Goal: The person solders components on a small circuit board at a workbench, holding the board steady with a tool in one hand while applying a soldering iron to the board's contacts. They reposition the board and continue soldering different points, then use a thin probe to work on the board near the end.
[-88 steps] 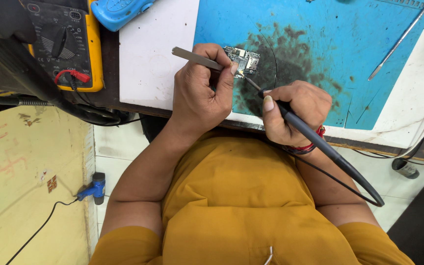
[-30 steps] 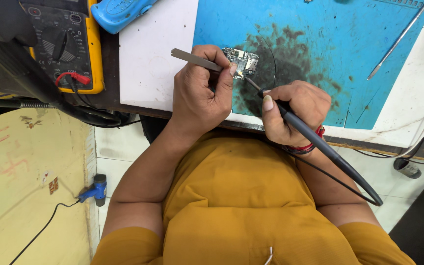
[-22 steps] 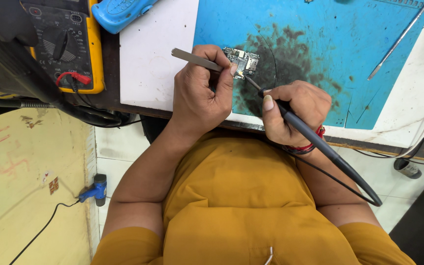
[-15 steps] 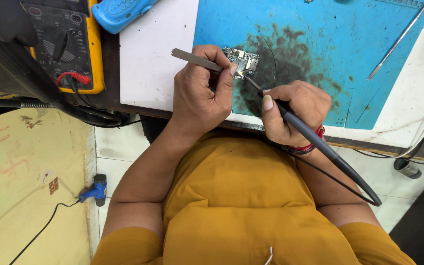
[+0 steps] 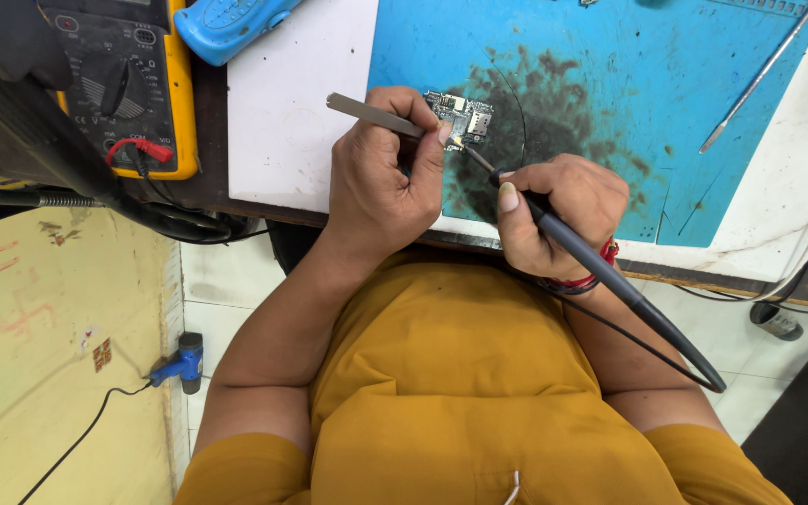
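The left hand (image 5: 381,178) is curled around metal tweezers (image 5: 374,113), whose tips reach the near-left corner of a small circuit board (image 5: 460,116), while the right hand (image 5: 554,215) grips a black soldering iron (image 5: 610,276) like a pen, its tip touching the board's near edge. The board lies on the stained blue work mat (image 5: 610,84), just beyond both hands. Farther left stands a yellow multimeter (image 5: 133,84), and a thin metal tool (image 5: 759,75) lies at the mat's far right.

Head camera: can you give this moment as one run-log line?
left hand: holds tweezers | right hand: holds soldering iron, tip at circuit board | surface: blue mat
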Tool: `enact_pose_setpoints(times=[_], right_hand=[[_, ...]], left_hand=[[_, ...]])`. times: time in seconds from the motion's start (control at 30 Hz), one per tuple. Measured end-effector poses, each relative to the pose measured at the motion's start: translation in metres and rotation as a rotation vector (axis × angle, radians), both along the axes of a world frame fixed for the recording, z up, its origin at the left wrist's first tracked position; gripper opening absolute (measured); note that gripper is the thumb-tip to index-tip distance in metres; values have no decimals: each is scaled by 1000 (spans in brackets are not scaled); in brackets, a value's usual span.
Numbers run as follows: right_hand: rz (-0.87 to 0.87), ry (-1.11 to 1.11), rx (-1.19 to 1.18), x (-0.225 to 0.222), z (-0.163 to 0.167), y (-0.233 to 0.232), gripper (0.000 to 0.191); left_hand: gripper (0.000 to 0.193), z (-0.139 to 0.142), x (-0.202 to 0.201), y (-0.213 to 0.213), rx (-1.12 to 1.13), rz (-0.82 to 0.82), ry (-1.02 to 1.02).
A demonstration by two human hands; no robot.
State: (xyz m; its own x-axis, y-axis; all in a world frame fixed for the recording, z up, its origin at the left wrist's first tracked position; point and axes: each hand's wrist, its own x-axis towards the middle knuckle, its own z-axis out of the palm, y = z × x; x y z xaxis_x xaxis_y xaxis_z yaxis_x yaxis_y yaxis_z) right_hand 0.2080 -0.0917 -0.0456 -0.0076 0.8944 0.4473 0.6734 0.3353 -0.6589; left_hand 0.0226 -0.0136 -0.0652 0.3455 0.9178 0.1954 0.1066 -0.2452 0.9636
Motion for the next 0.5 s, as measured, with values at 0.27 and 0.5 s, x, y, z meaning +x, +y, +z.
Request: enact_pose_setpoints(times=[0.27, 0.5], right_hand=[[-7, 3, 18, 1, -1, -1, 9], [-48, -34, -1, -3, 10, 4, 11]], left_hand=[[14, -2, -1, -1, -3, 3, -8], [17, -7, -1, -1, -23, 35, -135]])
